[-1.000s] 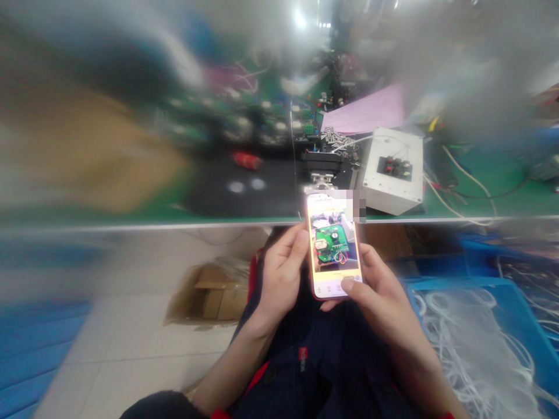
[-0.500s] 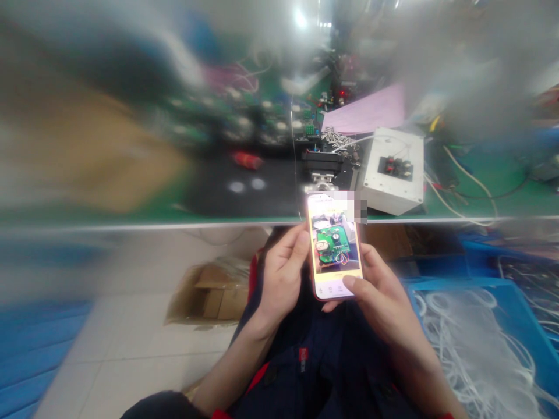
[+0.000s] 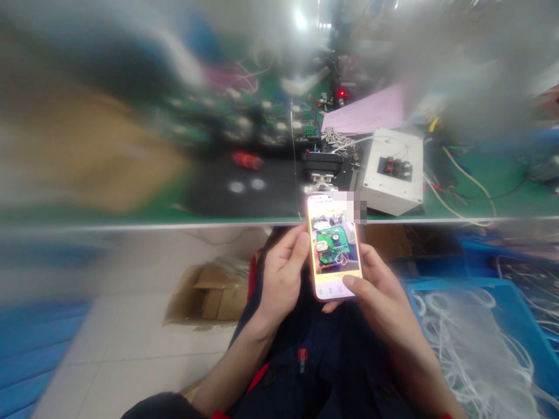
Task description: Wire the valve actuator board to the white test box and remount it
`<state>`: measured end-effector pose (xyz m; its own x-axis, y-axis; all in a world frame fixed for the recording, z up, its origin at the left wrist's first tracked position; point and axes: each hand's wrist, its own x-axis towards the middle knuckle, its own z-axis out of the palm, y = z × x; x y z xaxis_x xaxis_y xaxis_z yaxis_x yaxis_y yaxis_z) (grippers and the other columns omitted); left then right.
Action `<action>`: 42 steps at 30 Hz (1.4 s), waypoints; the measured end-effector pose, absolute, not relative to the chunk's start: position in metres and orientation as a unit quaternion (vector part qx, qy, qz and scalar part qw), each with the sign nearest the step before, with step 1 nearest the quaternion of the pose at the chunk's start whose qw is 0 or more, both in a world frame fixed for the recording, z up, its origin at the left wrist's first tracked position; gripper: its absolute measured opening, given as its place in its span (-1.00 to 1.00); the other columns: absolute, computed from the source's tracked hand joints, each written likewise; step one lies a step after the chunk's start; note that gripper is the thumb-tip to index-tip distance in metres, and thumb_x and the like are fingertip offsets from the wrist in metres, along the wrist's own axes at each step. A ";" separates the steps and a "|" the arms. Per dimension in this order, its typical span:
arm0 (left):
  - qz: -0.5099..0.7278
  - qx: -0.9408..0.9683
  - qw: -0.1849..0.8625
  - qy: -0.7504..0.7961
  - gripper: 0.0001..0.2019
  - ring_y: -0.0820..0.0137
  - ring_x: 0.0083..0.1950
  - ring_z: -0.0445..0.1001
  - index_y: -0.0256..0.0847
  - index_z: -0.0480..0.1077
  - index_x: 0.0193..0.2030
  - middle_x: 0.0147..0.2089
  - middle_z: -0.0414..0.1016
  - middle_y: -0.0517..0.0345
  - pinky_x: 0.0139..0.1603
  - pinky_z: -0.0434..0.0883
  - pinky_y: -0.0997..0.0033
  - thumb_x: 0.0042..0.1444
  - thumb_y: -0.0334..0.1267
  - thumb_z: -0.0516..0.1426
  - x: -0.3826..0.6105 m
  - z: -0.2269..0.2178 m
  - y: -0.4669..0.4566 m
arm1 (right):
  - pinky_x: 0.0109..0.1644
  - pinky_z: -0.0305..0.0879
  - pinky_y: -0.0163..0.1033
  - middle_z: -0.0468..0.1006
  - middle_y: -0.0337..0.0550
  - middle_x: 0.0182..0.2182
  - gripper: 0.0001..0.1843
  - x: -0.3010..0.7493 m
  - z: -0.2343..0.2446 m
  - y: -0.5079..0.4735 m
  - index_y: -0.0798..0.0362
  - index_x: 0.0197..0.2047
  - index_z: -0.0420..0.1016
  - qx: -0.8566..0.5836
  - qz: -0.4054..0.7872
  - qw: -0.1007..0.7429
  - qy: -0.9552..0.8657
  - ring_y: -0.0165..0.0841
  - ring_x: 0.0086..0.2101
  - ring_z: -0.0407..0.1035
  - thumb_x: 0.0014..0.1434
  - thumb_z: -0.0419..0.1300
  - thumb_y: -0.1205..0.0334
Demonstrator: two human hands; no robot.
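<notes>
Below the bench's near edge: phone [image 3: 334, 247] sits over the person's lap, clear of the bench [image 3: 131, 224], screen up and showing a photo of a green circuit board.
Left hand [image 3: 282, 276]: fingers curled around the phone's left edge, thumb lying along that side.
Right hand [image 3: 378, 291]: cupped under the phone's right edge and lower corner, thumb pressed onto the bottom strip of the screen.
Handling, judged: light, rigid slab; glass front likely slick and fragile if dropped; the long side edges are the sound place to grip, as now.
Edges: bench's metal-trimmed near edge runs just beyond the phone's top.
Open room: bare floor tiles to the left, beside a cardboard box [image 3: 209, 294]; a blue crate [image 3: 419, 288] of white wire coils crowds the right.
On the bench near its edge: white box [image 3: 393, 171] with red terminals.
</notes>
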<state>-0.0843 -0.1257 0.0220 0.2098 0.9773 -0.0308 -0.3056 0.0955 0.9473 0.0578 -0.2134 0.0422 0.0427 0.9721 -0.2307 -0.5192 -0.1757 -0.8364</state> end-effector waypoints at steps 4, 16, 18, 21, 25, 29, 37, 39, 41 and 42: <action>0.503 0.450 0.636 0.374 -0.57 0.05 0.16 0.62 -0.15 0.59 0.21 0.12 0.67 -0.04 0.22 0.54 0.09 0.42 0.11 0.23 -0.085 0.022 -0.125 | -0.28 0.74 -0.13 0.69 -0.08 -0.04 -0.62 0.058 0.043 -0.213 -0.04 0.22 0.37 -0.426 0.638 0.584 -0.266 -0.23 -0.21 0.67 0.41 0.33 0.25; 0.499 0.456 0.634 0.376 -0.58 0.05 0.15 0.62 -0.15 0.59 0.21 0.15 0.66 -0.05 0.24 0.54 0.08 0.43 0.09 0.22 -0.086 0.021 -0.125 | -0.31 0.73 -0.16 0.69 -0.12 -0.08 -0.68 0.057 0.043 -0.212 -0.04 0.19 0.39 -0.432 0.638 0.584 -0.257 -0.25 -0.24 0.67 0.43 0.30 0.22; 0.497 0.457 0.634 0.377 -0.58 0.06 0.14 0.62 -0.16 0.59 0.21 0.15 0.66 -0.05 0.23 0.54 0.08 0.43 0.09 0.22 -0.087 0.021 -0.126 | -0.32 0.72 -0.18 0.69 -0.12 -0.07 -0.69 0.056 0.043 -0.212 -0.04 0.19 0.40 -0.432 0.638 0.584 -0.254 -0.25 -0.24 0.67 0.43 0.30 0.21; 0.494 0.460 0.635 0.377 -0.59 0.07 0.15 0.62 -0.15 0.59 0.20 0.16 0.66 -0.04 0.23 0.54 0.10 0.44 0.09 0.22 -0.087 0.022 -0.126 | -0.34 0.71 -0.20 0.68 -0.13 -0.07 -0.70 0.056 0.043 -0.211 -0.04 0.18 0.42 -0.438 0.634 0.586 -0.253 -0.26 -0.25 0.66 0.43 0.29 0.19; 0.495 0.462 0.631 0.378 -0.58 0.06 0.16 0.62 -0.14 0.60 0.19 0.14 0.66 -0.04 0.22 0.55 0.10 0.43 0.11 0.22 -0.087 0.021 -0.126 | -0.38 0.70 -0.21 0.67 -0.14 -0.09 -0.73 0.056 0.044 -0.210 -0.04 0.14 0.45 -0.446 0.628 0.589 -0.244 -0.28 -0.27 0.64 0.43 0.29 0.16; 0.497 0.464 0.627 0.380 -0.57 0.05 0.15 0.63 -0.14 0.59 0.21 0.13 0.66 -0.05 0.20 0.56 0.09 0.42 0.12 0.23 -0.086 0.021 -0.127 | -0.43 0.68 -0.22 0.66 -0.16 -0.11 -0.76 0.054 0.044 -0.208 -0.03 0.11 0.46 -0.464 0.616 0.590 -0.240 -0.30 -0.31 0.62 0.44 0.29 0.11; 0.489 0.470 0.630 0.378 -0.56 0.07 0.10 0.64 -0.15 0.57 0.23 0.13 0.66 -0.05 0.13 0.59 0.13 0.42 0.11 0.23 -0.086 0.021 -0.129 | -0.57 0.61 -0.18 0.63 -0.18 -0.19 -0.68 0.052 0.037 -0.205 -0.03 0.06 0.43 -0.516 0.571 0.595 -0.233 -0.24 -0.41 0.59 0.37 0.33 0.00; 0.491 0.467 0.631 0.379 -0.56 0.06 0.09 0.65 -0.15 0.58 0.22 0.11 0.67 -0.04 0.12 0.59 0.13 0.41 0.11 0.24 -0.085 0.020 -0.128 | -0.55 0.61 -0.20 0.62 -0.16 -0.19 -0.66 0.053 0.037 -0.204 -0.02 0.05 0.45 -0.521 0.571 0.596 -0.217 -0.24 -0.39 0.60 0.37 0.30 -0.05; 0.493 0.465 0.630 0.380 -0.56 0.06 0.10 0.65 -0.13 0.59 0.21 0.11 0.67 -0.04 0.14 0.59 0.11 0.41 0.12 0.24 -0.085 0.020 -0.127 | -0.52 0.62 -0.18 0.61 -0.16 -0.19 -0.66 0.053 0.038 -0.204 -0.03 0.05 0.46 -0.515 0.579 0.597 -0.209 -0.23 -0.38 0.60 0.35 0.30 -0.06; 0.494 0.465 0.629 0.381 -0.57 0.05 0.11 0.64 -0.13 0.59 0.20 0.12 0.67 -0.04 0.15 0.59 0.11 0.41 0.12 0.24 -0.085 0.021 -0.127 | -0.51 0.64 -0.15 0.61 -0.17 -0.18 -0.66 0.054 0.038 -0.204 -0.04 0.06 0.46 -0.510 0.584 0.597 -0.207 -0.21 -0.37 0.61 0.35 0.30 -0.05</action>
<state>-0.0849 -0.1269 0.0205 0.2230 0.9746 -0.0197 -0.2669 0.0805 0.9603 0.0535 -0.2044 0.0384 0.2317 0.9080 -0.3491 -0.4865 -0.2026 -0.8499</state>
